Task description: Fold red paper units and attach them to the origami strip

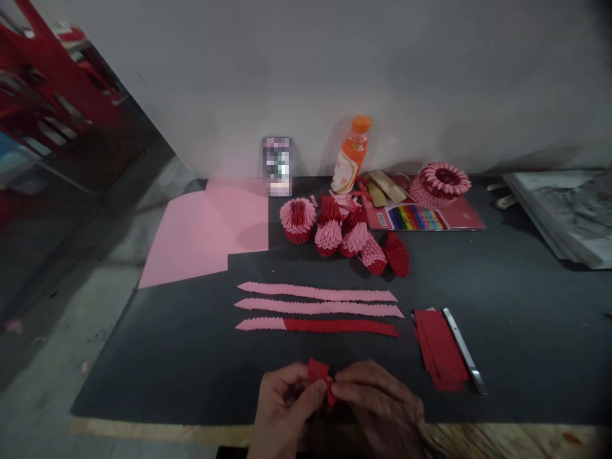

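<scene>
Near the table's front edge my left hand (289, 398) pinches a small folded piece of red paper (317, 368) between thumb and fingers. My right hand (377, 398) is closed on the same piece from the other side, its fingertips at the lower fold. Beyond my hands lie two pink zigzag paper strips (318, 308) and a strip that is part pink, part red (339, 326). To the right of my hands is a stack of red paper slips (442, 350), with a silver metal strip-like tool (463, 350) along its right side.
Pink paper sheets (205, 233) lie at left. Folded red-and-pink paper pieces (329, 233) sit mid-back, near an orange drink bottle (350, 156), a phone (277, 167), a round paper piece (440, 185) on a red packet (463, 213), and a plastic-covered stack (564, 217).
</scene>
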`<state>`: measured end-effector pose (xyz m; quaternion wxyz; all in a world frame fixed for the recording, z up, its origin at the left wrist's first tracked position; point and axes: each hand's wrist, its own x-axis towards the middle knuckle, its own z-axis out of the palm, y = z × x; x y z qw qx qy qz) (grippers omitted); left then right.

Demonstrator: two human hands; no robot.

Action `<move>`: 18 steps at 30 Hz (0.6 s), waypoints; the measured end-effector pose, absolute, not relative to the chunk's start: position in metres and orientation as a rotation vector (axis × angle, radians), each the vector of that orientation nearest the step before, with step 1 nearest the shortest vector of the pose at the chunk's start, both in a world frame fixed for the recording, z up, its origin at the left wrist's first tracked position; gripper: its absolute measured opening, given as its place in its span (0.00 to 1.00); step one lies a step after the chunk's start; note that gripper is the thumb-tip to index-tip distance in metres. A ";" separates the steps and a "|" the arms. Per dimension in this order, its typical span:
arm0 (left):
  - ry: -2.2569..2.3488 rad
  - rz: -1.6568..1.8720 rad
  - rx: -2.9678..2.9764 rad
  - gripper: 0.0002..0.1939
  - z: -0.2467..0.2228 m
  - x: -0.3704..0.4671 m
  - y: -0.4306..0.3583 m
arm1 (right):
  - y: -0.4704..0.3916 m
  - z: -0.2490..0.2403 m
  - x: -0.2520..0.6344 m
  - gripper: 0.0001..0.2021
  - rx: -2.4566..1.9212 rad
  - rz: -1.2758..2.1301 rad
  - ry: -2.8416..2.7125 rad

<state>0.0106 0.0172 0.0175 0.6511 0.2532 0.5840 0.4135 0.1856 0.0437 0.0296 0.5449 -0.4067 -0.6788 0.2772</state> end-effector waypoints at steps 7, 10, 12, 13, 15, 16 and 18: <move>1.209 0.880 0.694 0.25 0.012 0.001 0.006 | 0.047 0.027 0.191 0.13 -0.900 0.538 -1.677; 1.404 1.027 0.727 0.25 0.019 0.013 0.004 | 0.046 0.030 0.190 0.14 -0.940 0.589 -1.609; 1.532 1.081 0.730 0.24 0.025 0.022 0.005 | 0.045 0.032 0.188 0.12 -1.024 0.680 -1.558; 1.574 1.094 0.746 0.23 0.028 0.025 0.006 | 0.044 0.032 0.187 0.11 -1.072 0.718 -1.548; 1.634 1.113 0.803 0.20 0.034 0.029 0.007 | 0.041 0.032 0.186 0.09 -1.146 0.747 -1.554; 1.653 1.112 0.829 0.18 0.036 0.029 0.008 | 0.040 0.032 0.185 0.06 -1.158 0.760 -1.561; 1.673 1.102 0.863 0.15 0.038 0.028 0.008 | 0.039 0.031 0.185 0.02 -1.147 0.796 -1.563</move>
